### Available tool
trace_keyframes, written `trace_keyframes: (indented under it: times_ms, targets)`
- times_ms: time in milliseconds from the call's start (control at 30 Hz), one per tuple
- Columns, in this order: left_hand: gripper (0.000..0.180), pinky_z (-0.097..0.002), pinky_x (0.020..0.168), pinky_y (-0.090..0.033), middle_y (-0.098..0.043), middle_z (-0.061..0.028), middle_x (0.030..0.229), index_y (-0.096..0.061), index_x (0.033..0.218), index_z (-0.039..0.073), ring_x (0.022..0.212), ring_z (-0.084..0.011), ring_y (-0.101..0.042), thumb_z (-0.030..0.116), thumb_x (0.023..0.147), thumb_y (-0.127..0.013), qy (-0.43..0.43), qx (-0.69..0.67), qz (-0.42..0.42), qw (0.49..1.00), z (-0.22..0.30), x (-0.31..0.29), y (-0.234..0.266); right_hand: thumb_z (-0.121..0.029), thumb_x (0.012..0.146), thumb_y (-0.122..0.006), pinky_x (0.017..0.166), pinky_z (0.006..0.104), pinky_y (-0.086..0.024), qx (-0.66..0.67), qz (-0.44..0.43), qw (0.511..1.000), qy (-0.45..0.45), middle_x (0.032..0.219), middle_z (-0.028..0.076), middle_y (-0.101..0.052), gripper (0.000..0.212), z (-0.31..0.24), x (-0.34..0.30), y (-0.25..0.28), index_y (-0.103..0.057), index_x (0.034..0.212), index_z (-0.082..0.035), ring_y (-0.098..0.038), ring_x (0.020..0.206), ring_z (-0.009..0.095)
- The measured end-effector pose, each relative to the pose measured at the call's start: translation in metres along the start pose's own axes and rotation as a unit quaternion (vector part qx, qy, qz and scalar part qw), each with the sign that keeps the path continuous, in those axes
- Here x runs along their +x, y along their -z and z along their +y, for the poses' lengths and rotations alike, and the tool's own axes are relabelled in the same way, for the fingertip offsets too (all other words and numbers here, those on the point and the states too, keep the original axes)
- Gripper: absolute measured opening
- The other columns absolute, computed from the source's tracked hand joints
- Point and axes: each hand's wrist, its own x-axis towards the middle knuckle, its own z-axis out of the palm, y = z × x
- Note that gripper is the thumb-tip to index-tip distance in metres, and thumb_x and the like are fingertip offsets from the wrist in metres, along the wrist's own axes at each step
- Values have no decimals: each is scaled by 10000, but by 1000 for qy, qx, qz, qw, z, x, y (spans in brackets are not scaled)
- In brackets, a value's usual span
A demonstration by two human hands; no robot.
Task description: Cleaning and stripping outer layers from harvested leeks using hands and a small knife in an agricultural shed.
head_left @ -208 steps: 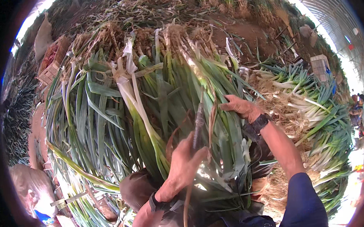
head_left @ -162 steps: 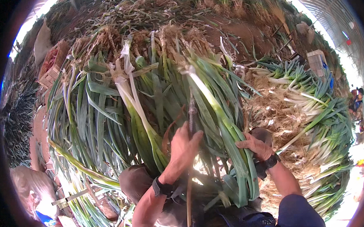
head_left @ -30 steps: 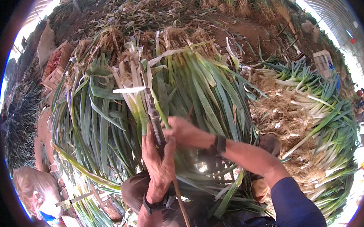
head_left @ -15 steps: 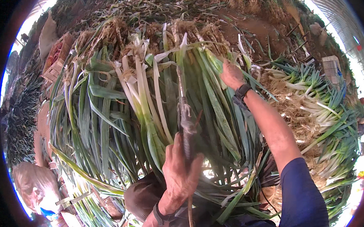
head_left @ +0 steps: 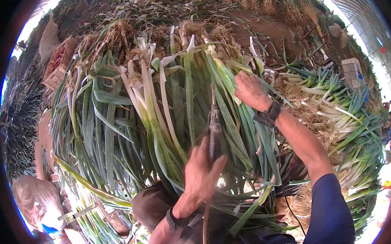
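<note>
My left hand (head_left: 202, 172) is closed around a dark hose-fed nozzle gun (head_left: 214, 132), slightly blurred. Its thin tip points away from me over the green leaves, and a tan hose (head_left: 206, 224) runs down from it to the lower edge. Further off and to the right, my right hand (head_left: 252, 92) is closed on a leek (head_left: 223, 70) at its pale green stalk; the palm side is hidden. A wide heap of leeks (head_left: 148, 93) spreads before me, roots far, leaves hanging toward my knees.
More leeks (head_left: 334, 107) with straw-coloured roots lie at the right, near a white crate (head_left: 351, 69). A wooden crate (head_left: 61, 60) stands far left. A plastic sack (head_left: 36, 196) sits lower left. Brown soil (head_left: 265, 31) with scattered leaf scraps lies beyond the heap.
My left hand has moved slightly right with the nozzle gun, whose tip has swung to the right. My right hand has come a little nearer, still closed on the leek.
</note>
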Motion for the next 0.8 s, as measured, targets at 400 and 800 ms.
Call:
trace_keyframes:
  times_ms: [400,800]
  targets:
    - [704,-414,996,-470,-596,-250,1220,-456,1455,-56,1136,-367,-594,338,910,-661,0,-21,-6,1000,-8,12,-7,16,794,-660,624,490,-531,178,-21,984,8,961,184,-541,208,-77,-70,20,-534,959,23,-640,765,406]
    - [602,-390,841,-494,-600,-175,1000,-538,1374,-54,926,-283,-607,322,920,-663,35,19,-41,998,2,-5,-9,23,814,-642,708,519,-526,229,-47,972,-28,1117,196,-550,253,-75,-136,38,-546,1047,49,-648,833,441]
